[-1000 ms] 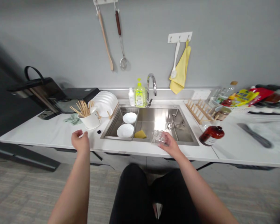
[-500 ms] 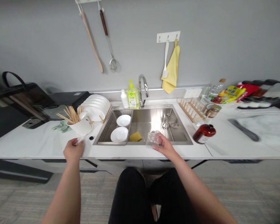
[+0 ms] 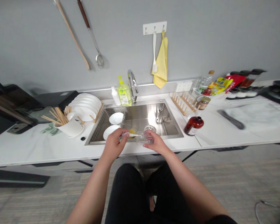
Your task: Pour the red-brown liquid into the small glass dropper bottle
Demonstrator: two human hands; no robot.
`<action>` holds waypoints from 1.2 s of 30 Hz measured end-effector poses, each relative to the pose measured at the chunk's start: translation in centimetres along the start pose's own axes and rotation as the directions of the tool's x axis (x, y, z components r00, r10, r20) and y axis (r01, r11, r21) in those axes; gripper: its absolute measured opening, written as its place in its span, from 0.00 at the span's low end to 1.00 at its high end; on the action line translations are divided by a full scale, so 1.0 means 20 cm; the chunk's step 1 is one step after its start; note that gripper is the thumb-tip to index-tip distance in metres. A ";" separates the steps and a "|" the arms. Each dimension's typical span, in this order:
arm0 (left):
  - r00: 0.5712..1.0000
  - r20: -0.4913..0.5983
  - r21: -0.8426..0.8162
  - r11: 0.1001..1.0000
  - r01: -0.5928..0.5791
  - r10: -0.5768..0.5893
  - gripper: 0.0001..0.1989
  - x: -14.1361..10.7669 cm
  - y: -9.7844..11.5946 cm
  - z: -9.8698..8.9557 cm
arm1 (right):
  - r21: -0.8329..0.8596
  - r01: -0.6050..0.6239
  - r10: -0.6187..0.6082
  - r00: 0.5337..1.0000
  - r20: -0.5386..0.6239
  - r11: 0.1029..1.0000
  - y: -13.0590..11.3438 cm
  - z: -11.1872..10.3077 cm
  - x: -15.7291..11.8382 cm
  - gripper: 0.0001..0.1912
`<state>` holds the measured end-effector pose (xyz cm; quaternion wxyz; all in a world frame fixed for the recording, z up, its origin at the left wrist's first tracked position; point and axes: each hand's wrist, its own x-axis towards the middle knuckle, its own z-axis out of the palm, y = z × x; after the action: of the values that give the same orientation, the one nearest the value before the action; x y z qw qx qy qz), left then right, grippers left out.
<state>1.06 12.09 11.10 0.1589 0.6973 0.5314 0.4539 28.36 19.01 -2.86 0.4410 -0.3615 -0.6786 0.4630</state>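
Kitchen, going by the fixtures: a stainless steel sink [image 3: 142,107] with a chrome faucet [image 3: 132,84] is sitting set into a white tabletop [image 3: 30,152], with green dish soap [image 3: 124,95] standing behind it. White plates [image 3: 85,107] are standing stacked left of the sink, a wooden plate rack [image 3: 183,104] is waiting right of it, and a long wooden spoon [image 3: 71,34] and metal skimmer [image 3: 93,40] are hanging on the wall.

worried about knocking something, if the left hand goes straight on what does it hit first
The left hand would likely meet the clear cup held in the right hand first, though depth is hard to judge.
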 end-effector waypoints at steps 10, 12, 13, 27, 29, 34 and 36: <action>0.982 0.165 0.157 0.980 -0.119 0.093 0.06 0.11 0.01 0.07 | -0.031 0.038 -0.038 0.999 0.005 0.999 -0.02 0.00 0.00 0.43; 0.963 0.246 0.161 0.974 -0.157 0.114 0.06 0.14 0.03 0.12 | -0.040 0.051 -0.051 0.999 -0.003 0.998 -0.02 0.01 -0.01 0.44; 0.952 0.280 0.158 0.972 -0.174 0.125 0.07 0.15 0.04 0.16 | -0.042 0.052 -0.053 0.999 -0.007 0.998 -0.02 0.01 -0.01 0.43; 0.950 0.272 -0.004 0.988 -0.157 0.152 0.12 0.08 -0.02 0.30 | -0.015 0.058 -0.058 0.998 0.015 0.998 -0.02 -0.01 -0.01 0.43; 0.956 0.246 0.034 0.985 -0.172 0.158 0.10 0.08 -0.01 0.30 | 0.000 0.059 -0.059 0.998 0.015 0.998 -0.03 -0.01 -0.01 0.44; 0.934 0.324 0.146 0.967 -0.207 0.151 0.17 0.09 0.02 0.29 | -0.003 0.076 -0.076 0.996 0.040 0.997 -0.04 -0.01 0.00 0.41; 0.897 0.384 0.112 0.954 -0.280 0.219 0.28 0.09 0.04 0.28 | 0.014 0.091 -0.092 0.995 0.044 0.996 -0.04 -0.01 0.00 0.40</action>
<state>6.07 14.85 9.48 0.1378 0.8428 0.4339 0.2871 28.46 18.94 -2.13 0.4488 -0.3171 -0.7012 0.4543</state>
